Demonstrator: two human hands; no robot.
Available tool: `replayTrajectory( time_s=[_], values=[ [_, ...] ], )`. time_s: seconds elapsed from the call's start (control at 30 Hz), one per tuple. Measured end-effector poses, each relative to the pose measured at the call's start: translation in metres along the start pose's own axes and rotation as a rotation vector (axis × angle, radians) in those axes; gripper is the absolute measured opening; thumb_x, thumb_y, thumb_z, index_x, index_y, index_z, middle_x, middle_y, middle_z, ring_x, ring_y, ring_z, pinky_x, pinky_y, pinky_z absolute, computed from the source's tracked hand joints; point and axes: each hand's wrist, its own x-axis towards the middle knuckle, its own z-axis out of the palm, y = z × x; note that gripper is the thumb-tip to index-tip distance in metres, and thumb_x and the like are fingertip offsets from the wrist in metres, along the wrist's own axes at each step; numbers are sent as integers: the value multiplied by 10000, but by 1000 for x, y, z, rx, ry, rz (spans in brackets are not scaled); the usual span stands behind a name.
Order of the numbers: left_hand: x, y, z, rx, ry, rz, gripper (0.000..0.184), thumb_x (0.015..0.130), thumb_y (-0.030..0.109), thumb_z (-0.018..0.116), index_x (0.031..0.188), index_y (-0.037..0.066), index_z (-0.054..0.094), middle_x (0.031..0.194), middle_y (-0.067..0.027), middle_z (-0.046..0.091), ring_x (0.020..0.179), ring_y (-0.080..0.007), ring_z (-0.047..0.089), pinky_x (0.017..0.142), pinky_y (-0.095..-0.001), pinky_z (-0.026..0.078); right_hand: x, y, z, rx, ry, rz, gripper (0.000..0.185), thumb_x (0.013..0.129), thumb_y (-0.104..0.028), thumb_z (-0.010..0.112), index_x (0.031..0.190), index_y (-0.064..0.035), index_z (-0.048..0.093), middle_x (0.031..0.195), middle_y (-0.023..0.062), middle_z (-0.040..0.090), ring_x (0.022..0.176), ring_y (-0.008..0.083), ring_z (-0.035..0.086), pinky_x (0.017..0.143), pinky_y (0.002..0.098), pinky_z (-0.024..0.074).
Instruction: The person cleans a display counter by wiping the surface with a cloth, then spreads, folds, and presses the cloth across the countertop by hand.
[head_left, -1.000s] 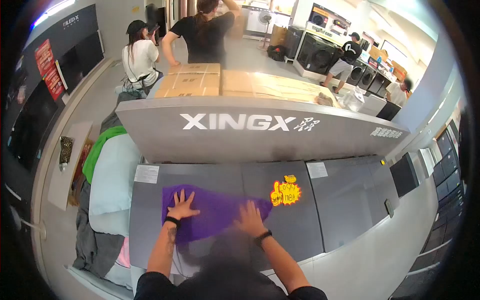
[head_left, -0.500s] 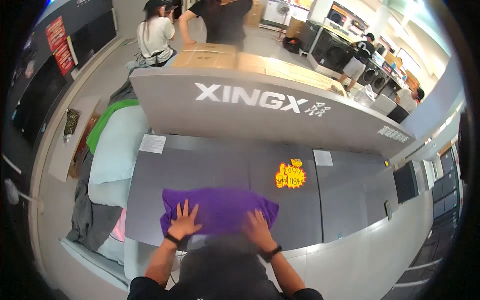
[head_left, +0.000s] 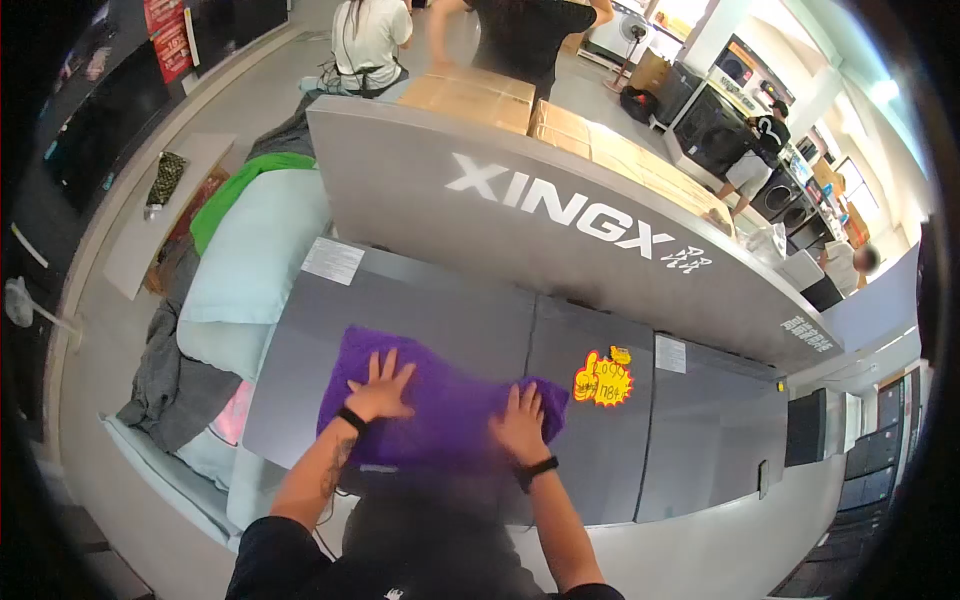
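Note:
A purple cloth (head_left: 440, 375) lies spread over the dark grey flat top (head_left: 440, 300) in front of me. On its left part my left hand (head_left: 381, 389) rests palm down, fingers spread. Near the cloth's right end, my right hand (head_left: 522, 420) also presses flat with its fingers stretched out, slightly blurred. Both wrists wear dark bands. A yellow and red price sticker (head_left: 605, 378) sits on the surface right of the cloth, and a white paper label (head_left: 333, 261) lies beyond its left end.
Behind the surface stands a grey panel (head_left: 560, 200) lettered XINGX, with cardboard boxes (head_left: 470, 98) beyond it. Pale blue pillows (head_left: 255, 245) and a grey garment (head_left: 190, 390) are piled at the left. People stand or sit in the background, near appliances.
My view has turned, so the panel lettering sits lower and further right. The cloth's left part reaches farther toward the panel, with both hands still flat on the cloth.

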Motion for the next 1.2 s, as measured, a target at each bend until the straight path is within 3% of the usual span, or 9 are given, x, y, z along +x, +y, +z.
replayTrajectory(
  time_s=[0.1, 0.2, 0.4, 0.6, 0.67, 0.77, 1.03, 1.2],
  values=[
    [52, 0, -34, 10, 1, -34, 1129, 671, 554, 790, 1576, 287, 169, 1658, -101, -100, 1497, -429, -120, 976, -862, 158, 56, 3, -25, -33, -83, -50, 955, 874, -511, 612, 1557, -38, 141, 1595, 325, 39, 1462, 533, 84, 1135, 662, 179],
    [92, 3, -62, 10, -31, -45, 1140, 715, 589, 756, 1587, 291, 84, 1645, -123, -157, 1482, -452, -157, 962, -871, 143, 103, 7, -36, -105, -141, -59, 1025, 877, -635, 567, 1579, -86, 62, 1616, 284, -10, 1484, 497, 27, 1146, 652, 153],
    [139, 17, -96, 45, -38, -90, 1136, 767, 643, 713, 1582, 331, -15, 1639, -93, -196, 1478, -434, -189, 975, -866, 133, 149, -9, -75, -133, -288, 32, 1052, 868, -717, 497, 1590, -143, -8, 1639, 211, -88, 1508, 428, -35, 1166, 633, 78],
    [158, 24, -116, 86, -6, -117, 1122, 771, 661, 694, 1580, 345, -16, 1646, -75, -175, 1494, -407, -155, 1017, -836, 149, 185, -3, -59, -145, -116, 58, 1018, 874, -731, 464, 1590, -139, 48, 1644, 200, -28, 1510, 419, -13, 1160, 640, 113],
    [154, 22, -106, 68, 30, -121, 1107, 771, 668, 683, 1581, 354, -4, 1649, -62, -171, 1500, -390, -147, 1033, -825, 131, 176, -3, -55, -188, -71, 44, 969, 892, -703, 460, 1587, -133, 98, 1645, 193, 21, 1512, 408, 22, 1161, 638, 121],
    [139, 16, -91, 36, 85, -71, 1045, 797, 665, 654, 1586, 334, 53, 1656, -80, -131, 1502, -386, -150, 1054, -804, 106, 158, -7, -57, -182, -32, -3, 889, 880, -613, 554, 1522, -61, 283, 1589, 248, 216, 1472, 432, 193, 1145, 614, 236],
    [57, -19, 5, 53, 163, -2, 1045, 782, 656, 662, 1588, 272, 119, 1658, -107, -113, 1496, -401, -169, 1064, -780, 126, 16, -2, -26, -146, -60, -38, 790, 913, -560, 520, 1551, -169, 267, 1636, 95, 188, 1503, 326, 155, 1133, 637, 240],
    [-2, -32, 69, 83, 181, 19, 1022, 809, 623, 657, 1589, 257, 107, 1648, -155, -119, 1484, -452, -150, 1085, -757, 140, -82, 2, 14, -114, -46, -32, 731, 938, -488, 527, 1556, -197, 265, 1638, 69, 183, 1502, 295, 160, 1127, 650, 233]
  ],
)
